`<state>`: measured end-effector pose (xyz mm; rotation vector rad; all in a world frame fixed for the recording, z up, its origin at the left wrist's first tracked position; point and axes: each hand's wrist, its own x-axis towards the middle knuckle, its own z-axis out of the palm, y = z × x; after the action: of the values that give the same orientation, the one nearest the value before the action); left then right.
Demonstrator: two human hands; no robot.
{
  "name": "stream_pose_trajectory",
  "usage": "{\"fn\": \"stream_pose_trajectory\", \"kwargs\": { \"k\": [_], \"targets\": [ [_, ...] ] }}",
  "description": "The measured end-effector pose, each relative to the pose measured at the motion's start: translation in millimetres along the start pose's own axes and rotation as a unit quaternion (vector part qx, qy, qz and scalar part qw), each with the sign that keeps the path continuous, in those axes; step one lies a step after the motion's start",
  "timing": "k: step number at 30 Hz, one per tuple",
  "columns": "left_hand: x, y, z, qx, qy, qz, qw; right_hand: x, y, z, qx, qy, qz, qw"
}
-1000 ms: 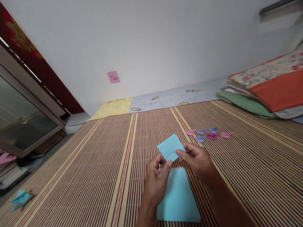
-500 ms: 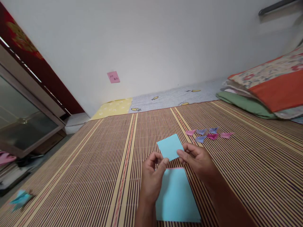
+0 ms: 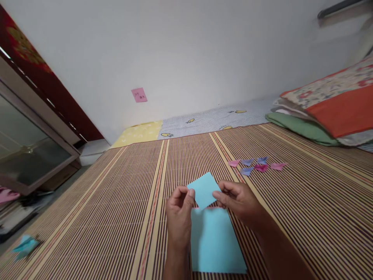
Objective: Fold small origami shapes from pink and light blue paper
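Between my two hands I hold a small light-blue square of paper (image 3: 204,189), tilted so one corner points away from me. My left hand (image 3: 180,208) pinches its left corner between thumb and finger. On the right edge, my right hand (image 3: 237,198) grips it with the thumb on top and fingers beneath. Just below lies a stack of larger light-blue paper (image 3: 217,243) on the striped mat, a thin pink edge showing at its top. Several small folded paper pieces, among them a magenta one (image 3: 261,167), sit beyond my right hand in two rows.
The striped bamboo mat (image 3: 116,202) spreads all around. A crumpled teal paper piece (image 3: 26,245) is at the far left. Folded bedding (image 3: 335,105) is piled at the right. A pink note (image 3: 139,95) sticks to the white wall behind.
Both hands and the small paper square have shifted slightly left and closer to me. The left thumb has moved from the square's near edge to its left corner.
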<state>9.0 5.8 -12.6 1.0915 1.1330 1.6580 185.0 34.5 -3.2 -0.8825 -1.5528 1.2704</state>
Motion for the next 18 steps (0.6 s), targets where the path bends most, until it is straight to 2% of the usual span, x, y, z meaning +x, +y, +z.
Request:
{"fn": "stream_pose_trajectory", "kwargs": {
  "k": [5,9,13,18],
  "targets": [
    [0,3,-1.7,0.020,-0.033,-0.011,0.999,1,1,-1,0.007,0.004,0.002,1.000],
    [-3,3,-0.8,0.039,-0.074,-0.024,0.996,4,1,1,-0.009,0.054,-0.037,0.998],
    [-3,4,3.2,0.026,-0.070,-0.037,0.997,4,-1,6,-0.033,0.100,-0.043,0.993],
    [-3,5,5.4,0.050,-0.072,-0.040,0.995,4,-2,10,-0.030,0.108,-0.036,0.993]
  ]
}}
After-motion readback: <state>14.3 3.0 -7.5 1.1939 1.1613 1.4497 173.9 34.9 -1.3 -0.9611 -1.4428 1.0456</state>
